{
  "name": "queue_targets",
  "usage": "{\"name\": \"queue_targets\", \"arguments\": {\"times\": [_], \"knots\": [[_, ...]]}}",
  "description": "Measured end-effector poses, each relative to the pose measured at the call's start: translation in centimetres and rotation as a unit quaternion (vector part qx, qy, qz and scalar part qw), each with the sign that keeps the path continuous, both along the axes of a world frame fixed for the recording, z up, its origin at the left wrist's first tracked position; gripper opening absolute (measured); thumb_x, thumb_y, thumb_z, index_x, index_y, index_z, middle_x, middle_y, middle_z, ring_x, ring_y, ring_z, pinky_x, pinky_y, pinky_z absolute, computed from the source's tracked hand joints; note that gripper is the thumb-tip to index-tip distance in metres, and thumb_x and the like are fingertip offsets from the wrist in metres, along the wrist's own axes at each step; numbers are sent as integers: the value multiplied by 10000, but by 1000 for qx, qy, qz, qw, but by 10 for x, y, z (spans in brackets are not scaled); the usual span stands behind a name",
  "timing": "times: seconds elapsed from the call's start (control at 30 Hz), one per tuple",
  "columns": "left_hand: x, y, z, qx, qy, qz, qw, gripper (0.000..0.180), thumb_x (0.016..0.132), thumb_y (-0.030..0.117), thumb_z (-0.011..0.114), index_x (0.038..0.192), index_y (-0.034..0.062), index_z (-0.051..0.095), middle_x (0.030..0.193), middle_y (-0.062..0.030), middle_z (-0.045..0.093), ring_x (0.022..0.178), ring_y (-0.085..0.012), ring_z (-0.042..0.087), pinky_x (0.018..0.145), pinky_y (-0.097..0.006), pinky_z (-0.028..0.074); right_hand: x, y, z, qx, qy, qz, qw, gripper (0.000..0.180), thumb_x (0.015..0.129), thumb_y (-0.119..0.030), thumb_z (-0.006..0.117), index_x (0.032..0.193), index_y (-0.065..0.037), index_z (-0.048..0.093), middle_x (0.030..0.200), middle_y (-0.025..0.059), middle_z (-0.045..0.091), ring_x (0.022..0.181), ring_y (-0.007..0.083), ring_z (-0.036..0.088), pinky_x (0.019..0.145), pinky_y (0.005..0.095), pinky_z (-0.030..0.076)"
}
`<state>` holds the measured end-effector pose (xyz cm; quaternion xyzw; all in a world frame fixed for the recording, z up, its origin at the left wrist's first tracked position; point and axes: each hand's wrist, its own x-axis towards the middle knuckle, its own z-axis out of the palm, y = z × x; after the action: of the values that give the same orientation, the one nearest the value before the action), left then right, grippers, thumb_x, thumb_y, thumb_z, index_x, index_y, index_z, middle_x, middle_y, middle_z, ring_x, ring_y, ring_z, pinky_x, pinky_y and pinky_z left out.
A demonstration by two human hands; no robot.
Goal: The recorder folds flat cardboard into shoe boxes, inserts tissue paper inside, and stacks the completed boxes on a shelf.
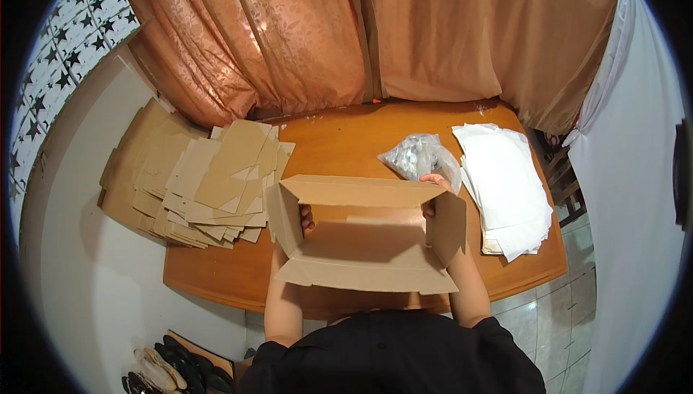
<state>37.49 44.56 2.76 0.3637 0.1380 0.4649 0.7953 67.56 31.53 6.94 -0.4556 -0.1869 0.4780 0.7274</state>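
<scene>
A brown cardboard box (368, 244) is raised in front of me over the near part of the table, its flaps spread outward. Through its frame the orange-brown tabletop shows. My left hand (307, 218) grips the box's left side; only a few fingertips appear at the inner edge, the rest being behind the cardboard. At the far right corner my right hand (436, 180) has its fingers curled over the edge, with more of them visible inside the right wall. The palms of both hands are hidden by the box.
A heap of flat cardboard pieces (224, 177) covers the table's left end. Behind the box lies a clear plastic bag (422, 156) with contents I cannot make out. White paper sheets (504, 185) are stacked at right on the wooden table (332, 134). Orange curtains (433, 26) hang behind.
</scene>
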Motion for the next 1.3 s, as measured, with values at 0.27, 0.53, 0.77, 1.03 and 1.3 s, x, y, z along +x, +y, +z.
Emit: {"name": "queue_targets", "arguments": {"times": [0.27,0.53,0.77,1.03,1.3], "knots": [[-14,-37,-124,-210,335,-22,918,472,892,506,474,1151,115,522,853,-33,549,708,-150,549,531,-236,459,26,-28,-225,-160,21,30,986,312,885,-347,520,899,-43,590,649,60,549,485,170,522,434,273,428],[-17,-28,-125,-88,380,272,880,334,959,308,404,1111,51,552,997,-76,564,914,-154,538,787,-280,421,9,-24,-160,-154,-147,-163,963,240,890,-219,522,986,-14,604,858,47,585,786,117,527,721,248,423],[-31,-62,-16,251,333,230,879,365,884,328,531,1127,60,582,1208,-104,505,1146,-236,462,980,-372,328,-5,-54,-65,-124,-79,-10,989,476,849,-339,551,1257,-102,488,1277,82,452,1227,225,373,978,370,329],[-21,-87,22,403,627,52,665,526,716,352,716,1189,172,573,1353,-172,417,1268,-342,372,1071,-528,181,-12,-69,-60,-69,-286,37,955,605,771,-138,563,1351,-86,400,1366,127,390,1305,252,307,1063,357,237],[6,-85,-67,473,535,334,616,585,766,17,626,1296,55,383,1160,-173,539,1082,-341,521,935,-450,401,-5,-63,-79,-18,-258,-29,966,497,720,36,471,1209,-52,477,1239,136,447,1240,244,373,1039,328,269]]}}
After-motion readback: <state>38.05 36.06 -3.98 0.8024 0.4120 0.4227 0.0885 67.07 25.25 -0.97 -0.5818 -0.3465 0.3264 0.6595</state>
